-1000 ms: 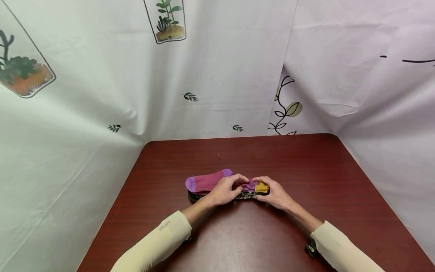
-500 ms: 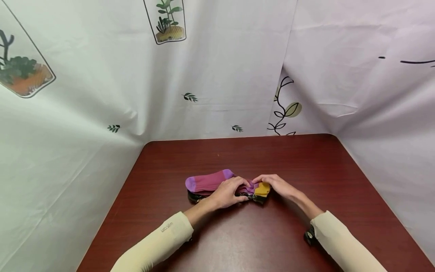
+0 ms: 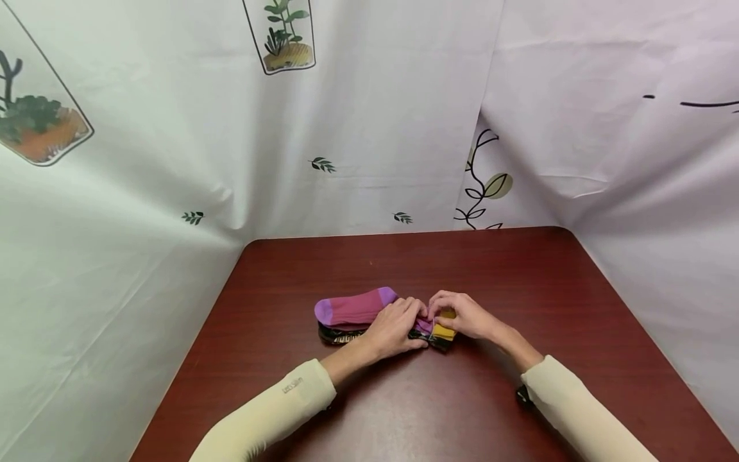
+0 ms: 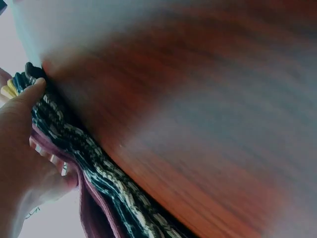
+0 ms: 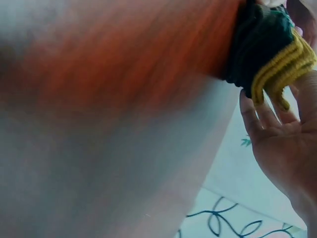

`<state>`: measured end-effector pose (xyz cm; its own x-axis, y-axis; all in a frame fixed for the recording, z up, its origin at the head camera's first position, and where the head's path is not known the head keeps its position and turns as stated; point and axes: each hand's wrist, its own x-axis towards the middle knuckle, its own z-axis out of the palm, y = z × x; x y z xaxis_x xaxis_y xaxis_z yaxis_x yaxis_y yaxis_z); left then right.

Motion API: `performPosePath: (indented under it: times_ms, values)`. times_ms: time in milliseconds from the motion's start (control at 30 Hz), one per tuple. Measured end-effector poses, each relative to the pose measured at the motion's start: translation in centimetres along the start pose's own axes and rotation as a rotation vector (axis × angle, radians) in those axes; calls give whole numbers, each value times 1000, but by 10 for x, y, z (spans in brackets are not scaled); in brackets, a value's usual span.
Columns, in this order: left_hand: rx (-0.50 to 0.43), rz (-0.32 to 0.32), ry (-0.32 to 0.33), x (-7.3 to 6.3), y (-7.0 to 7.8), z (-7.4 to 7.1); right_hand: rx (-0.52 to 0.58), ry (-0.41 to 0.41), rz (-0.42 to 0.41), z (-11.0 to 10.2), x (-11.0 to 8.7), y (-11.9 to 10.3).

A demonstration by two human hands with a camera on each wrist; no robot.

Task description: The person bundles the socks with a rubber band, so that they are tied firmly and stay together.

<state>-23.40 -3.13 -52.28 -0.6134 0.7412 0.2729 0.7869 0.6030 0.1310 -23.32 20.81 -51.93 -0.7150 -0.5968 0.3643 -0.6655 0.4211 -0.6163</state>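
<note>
A bundle of socks lies on the table: a pink-purple sock (image 3: 355,309) with lilac heel and toe on top, dark patterned socks (image 4: 106,168) beneath. Yellow cuffs (image 5: 280,72) show at the right end, where a thin pale band (image 3: 432,328) crosses the bundle. My left hand (image 3: 394,328) grips the bundle just left of the band, thumb along the near side and fingers over the top. At the cuff end, my right hand (image 3: 464,316) curls its fingers and thumb at the band, pinching it; the exact contact is partly hidden by the fingers.
The reddish-brown table (image 3: 369,410) extends around the socks, with its far edge beyond them. White printed cloth (image 3: 358,128) hangs behind and along both sides. A dark wrist-worn device (image 3: 524,396) shows under the right sleeve.
The right hand has gone from holding the cuff end, over the top, to curling its fingertips at the band. The left hand has slid slightly right along the socks.
</note>
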Motion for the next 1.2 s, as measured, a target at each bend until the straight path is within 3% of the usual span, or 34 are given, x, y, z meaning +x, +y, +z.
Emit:
performPosePath:
  times_ms: [133, 267, 533, 700, 867, 1200]
  values:
    - [21, -6, 13, 0, 1, 1, 83, 47, 79, 6, -2, 2]
    - [-63, -3, 39, 0, 1, 2, 196, 89, 226, 9, -3, 2]
    - [-151, 99, 93, 3, -2, 6, 327, 142, 429, 10, 0, 2]
    - [-201, 91, 134, 7, -6, 6, 603, 146, 535, 8, 0, 7]
    - [-258, 78, 186, 6, -9, 4, 912, 101, 555, 6, 1, 10]
    - [-350, 83, 271, 5, -11, 1, 1283, -7, 607, 6, -4, 13]
